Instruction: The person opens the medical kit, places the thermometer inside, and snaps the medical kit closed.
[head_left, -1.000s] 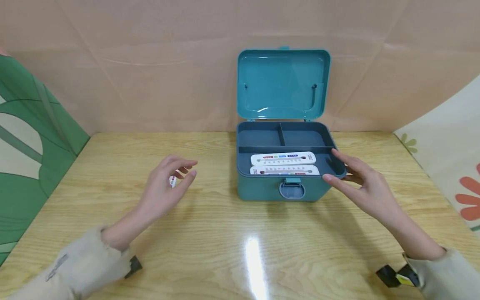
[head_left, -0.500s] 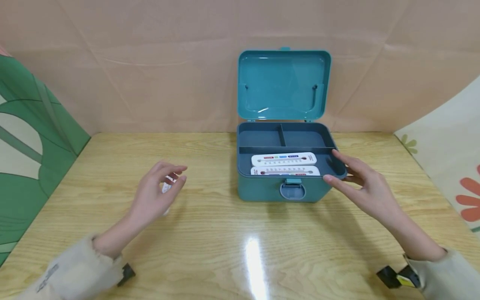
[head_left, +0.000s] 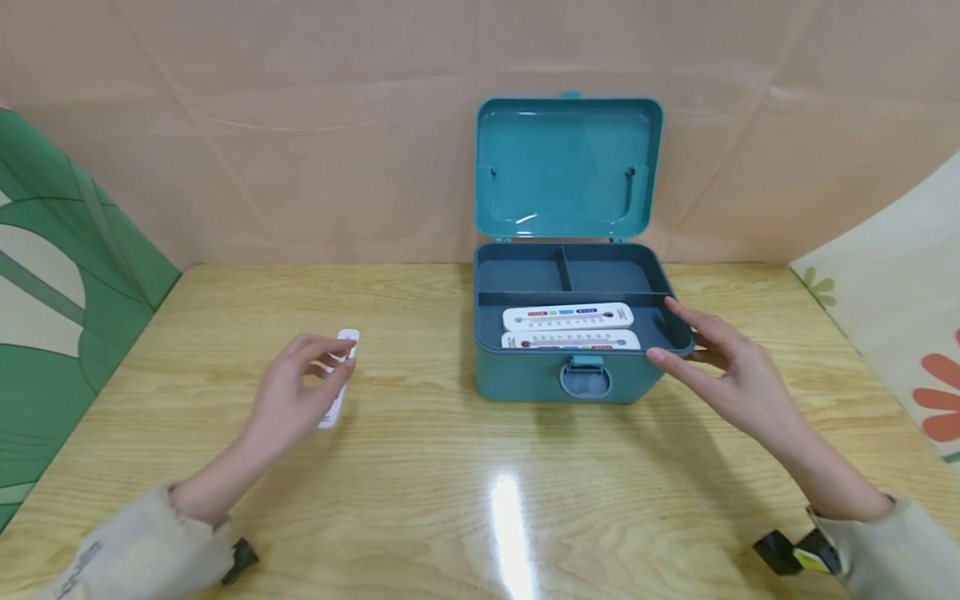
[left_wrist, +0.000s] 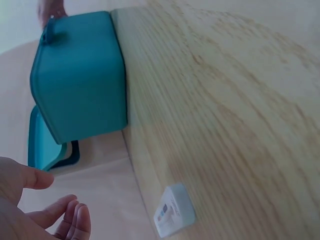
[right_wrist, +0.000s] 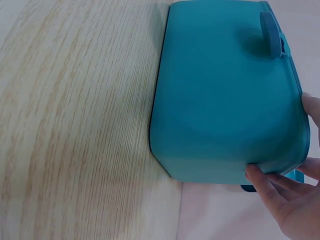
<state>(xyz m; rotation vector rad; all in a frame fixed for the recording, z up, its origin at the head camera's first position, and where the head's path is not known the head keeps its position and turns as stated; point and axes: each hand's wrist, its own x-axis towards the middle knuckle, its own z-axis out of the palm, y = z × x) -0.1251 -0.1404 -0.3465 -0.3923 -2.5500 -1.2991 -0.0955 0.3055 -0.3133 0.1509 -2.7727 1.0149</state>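
Observation:
In the head view a white thermometer point(head_left: 330, 414) lies on the table under my left hand point(head_left: 292, 390), partly covered by it. The left fingers and thumb are spread apart with nothing between them. The left wrist view shows a gap between that hand and the thermometer point(left_wrist: 175, 212). My right hand point(head_left: 726, 375) grips the front right corner of a teal storage box point(head_left: 525, 379), thumb at the front rim and fingers along the side. The box's lid point(head_left: 566, 167) stands raised. Two more white thermometers, one behind point(head_left: 567, 317) and one in front point(head_left: 570, 340), lie in its front compartment.
A divider point(head_left: 562, 269) splits the rear of the box's tray into two compartments. The front latch point(head_left: 586, 379) hangs down. The wooden table point(head_left: 420, 467) meets a pink cloth backdrop point(head_left: 337, 167) at its far edge, with patterned cloths at both sides.
My left hand has moved left and slightly down over the table, uncovering more of the thermometer beneath it. The right hand and the box have stayed in place.

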